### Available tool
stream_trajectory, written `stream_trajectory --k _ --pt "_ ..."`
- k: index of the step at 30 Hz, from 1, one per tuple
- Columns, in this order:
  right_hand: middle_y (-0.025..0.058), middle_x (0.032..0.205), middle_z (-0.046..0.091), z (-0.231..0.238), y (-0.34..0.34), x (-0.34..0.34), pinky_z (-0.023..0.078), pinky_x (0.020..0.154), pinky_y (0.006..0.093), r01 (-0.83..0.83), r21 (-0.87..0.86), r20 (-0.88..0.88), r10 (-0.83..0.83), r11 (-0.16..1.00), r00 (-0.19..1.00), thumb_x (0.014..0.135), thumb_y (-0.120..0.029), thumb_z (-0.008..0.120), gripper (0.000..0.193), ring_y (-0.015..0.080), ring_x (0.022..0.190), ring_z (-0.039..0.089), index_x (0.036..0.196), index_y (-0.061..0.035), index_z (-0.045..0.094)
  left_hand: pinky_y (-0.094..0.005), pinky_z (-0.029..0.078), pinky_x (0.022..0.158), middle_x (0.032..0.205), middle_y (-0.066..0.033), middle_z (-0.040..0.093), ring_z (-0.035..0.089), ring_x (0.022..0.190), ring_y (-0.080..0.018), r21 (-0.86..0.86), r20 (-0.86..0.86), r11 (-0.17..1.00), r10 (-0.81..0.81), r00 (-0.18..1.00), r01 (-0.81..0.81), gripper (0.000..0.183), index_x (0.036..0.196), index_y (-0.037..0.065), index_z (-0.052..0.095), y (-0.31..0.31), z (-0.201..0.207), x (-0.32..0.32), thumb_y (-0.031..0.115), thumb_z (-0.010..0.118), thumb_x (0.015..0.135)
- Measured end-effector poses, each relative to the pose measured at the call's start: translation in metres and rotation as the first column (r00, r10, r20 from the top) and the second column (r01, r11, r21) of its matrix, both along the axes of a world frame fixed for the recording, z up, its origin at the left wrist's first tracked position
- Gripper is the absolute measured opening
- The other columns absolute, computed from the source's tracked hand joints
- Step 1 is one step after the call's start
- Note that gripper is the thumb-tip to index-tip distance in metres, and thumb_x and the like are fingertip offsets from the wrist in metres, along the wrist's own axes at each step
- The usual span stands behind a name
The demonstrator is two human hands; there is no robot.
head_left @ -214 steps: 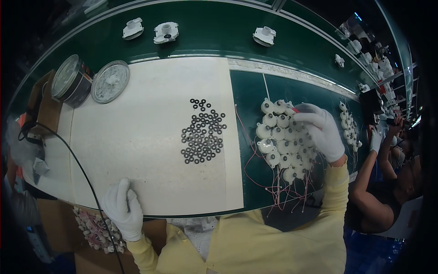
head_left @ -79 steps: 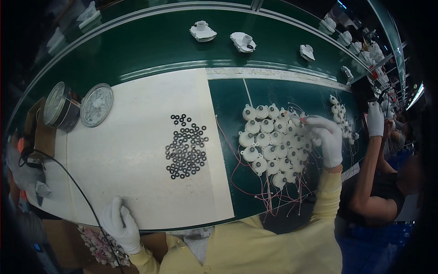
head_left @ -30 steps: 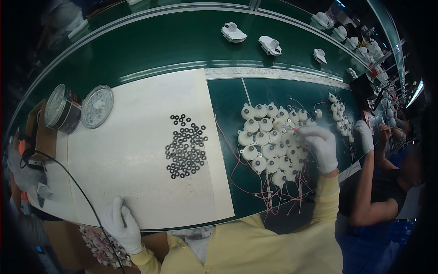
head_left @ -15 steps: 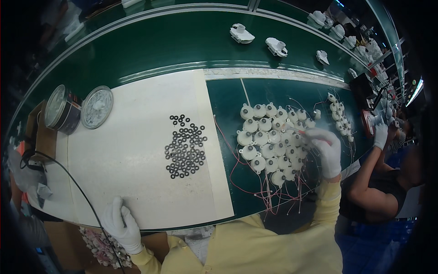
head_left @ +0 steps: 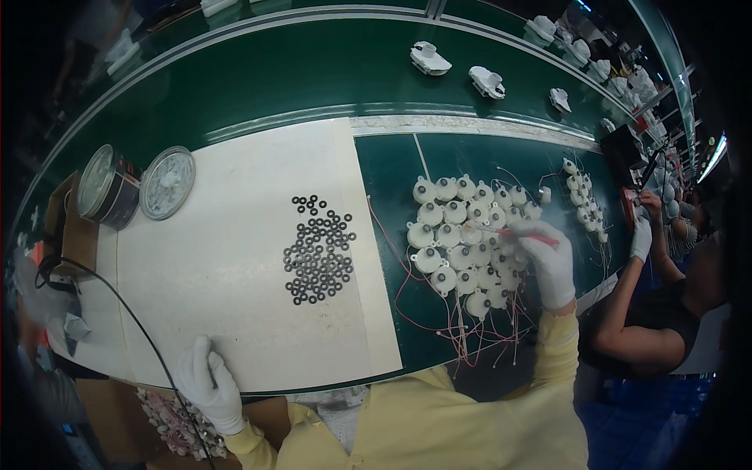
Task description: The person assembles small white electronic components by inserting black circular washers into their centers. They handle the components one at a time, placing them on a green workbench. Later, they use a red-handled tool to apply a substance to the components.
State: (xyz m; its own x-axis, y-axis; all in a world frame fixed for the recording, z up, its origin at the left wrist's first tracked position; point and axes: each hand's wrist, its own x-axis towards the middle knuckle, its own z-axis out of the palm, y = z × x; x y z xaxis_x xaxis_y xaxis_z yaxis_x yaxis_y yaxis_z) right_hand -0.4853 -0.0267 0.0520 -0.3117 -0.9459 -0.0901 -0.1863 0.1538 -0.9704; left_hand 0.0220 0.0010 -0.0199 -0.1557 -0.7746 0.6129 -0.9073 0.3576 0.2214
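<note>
My right hand, in a white glove, is closed around a thin brush with a red handle. The brush points left, its tip over a cluster of round white motor-like parts with dark centre hubs. Red and white wires trail from these parts toward the table's near edge. My left hand, also gloved, rests at the near left edge of the white board, fingers loosely bent and apart, nothing visible in them. Small black rings lie in a patch on the white board between my hands.
An open can and its round lid stand at the far left beside a cardboard box. A black cable crosses the left edge. White housings sit on the green belt beyond. A co-worker's arm is at the right.
My right hand has shifted slightly left and lower, and the brush now reaches farther left over the white parts. Housings on the belt have moved right. My left hand stays put.
</note>
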Motion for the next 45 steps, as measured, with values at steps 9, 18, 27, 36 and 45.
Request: stream_trajectory --k 9,18,27,36,45 --pt "0.0092 0.097 0.078 -0.003 -0.003 0.001 0.047 0.067 0.0196 -0.018 -0.018 -0.065 0.017 1.000 0.998 0.094 -0.001 0.063 0.025 0.0069 0.076 0.065 0.116 0.0027 0.074 -0.0454 0.044 0.066 0.097 -0.0159 0.067 0.058 0.074 -0.0351 0.009 -0.008 1.000 -0.005 1.000 0.005 0.038 0.124 -0.001 0.064 0.000 0.002 0.000 -0.009 0.060 0.087" --pt "0.0106 0.105 0.077 -0.009 -0.001 -0.007 0.050 0.072 0.0231 -0.056 -0.052 -0.093 0.051 0.997 0.994 0.094 0.000 0.063 0.024 0.0121 0.084 0.070 0.115 0.0030 0.074 -0.0455 0.044 0.066 0.097 -0.0159 0.067 0.059 0.075 -0.0351 -0.002 0.009 1.000 0.006 1.000 -0.006 0.039 0.124 -0.001 0.064 0.000 0.002 -0.001 -0.010 0.060 0.087" --pt "0.0119 0.106 0.076 -0.006 0.002 -0.009 0.053 0.081 0.0277 -0.132 -0.088 -0.216 0.111 0.987 0.970 0.082 0.009 0.057 0.030 0.0173 0.092 0.071 0.104 0.0023 0.076 -0.0440 0.051 0.086 0.113 -0.0172 0.072 0.065 0.097 -0.0348 0.122 -0.022 0.991 0.051 0.998 -0.048 0.029 0.124 -0.004 0.067 0.009 0.000 0.005 -0.004 0.060 0.096" --pt "0.0155 0.105 0.076 0.001 0.002 -0.017 0.055 0.083 0.0328 -0.243 -0.165 -0.330 0.179 0.956 0.927 0.077 0.009 0.056 0.031 0.0223 0.091 0.072 0.099 0.0029 0.076 -0.0446 0.044 0.063 0.093 -0.0160 0.065 0.058 0.071 -0.0345 -0.005 -0.014 1.000 -0.021 1.000 0.021 0.040 0.125 -0.001 0.064 -0.002 0.001 0.000 -0.011 0.059 0.087" --pt "0.0152 0.104 0.076 0.011 -0.005 -0.011 0.055 0.079 0.0329 -0.344 -0.148 -0.427 0.254 0.927 0.868 0.074 0.009 0.057 0.033 0.0230 0.090 0.071 0.100 0.0013 0.076 -0.0443 0.043 0.061 0.090 -0.0159 0.064 0.057 0.069 -0.0338 -0.013 -0.016 1.000 -0.029 0.999 0.028 0.043 0.125 -0.002 0.063 -0.002 0.002 0.000 -0.011 0.059 0.084"
